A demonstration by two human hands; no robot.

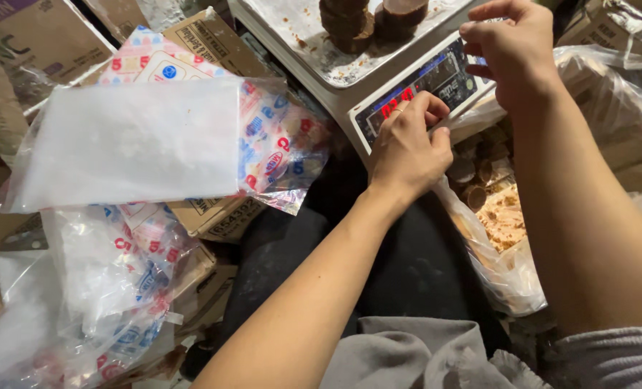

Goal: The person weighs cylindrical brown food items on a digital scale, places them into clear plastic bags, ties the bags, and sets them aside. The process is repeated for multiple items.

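Note:
A white digital scale (pixel 436 75) stands ahead of me, its red display lit. Brown round blocks (pixel 371 18) are stacked on its metal pan (pixel 314 50). My left hand (pixel 407 144) is curled at the scale's front edge, pinching the rim of a clear plastic bag (pixel 501 252) that hangs below and holds brown round pieces and crumbs. My right hand (pixel 512 50) hovers over the right end of the keypad, fingers bent and pinching the same bag's rim as far as I can see.
A stack of flat clear bags (pixel 134 144) lies on printed packaging (pixel 278 144) and cardboard boxes (pixel 213 36) at left. More printed plastic bags (pixel 119 288) are piled at lower left. Wrapped bundles (pixel 616 94) sit at right.

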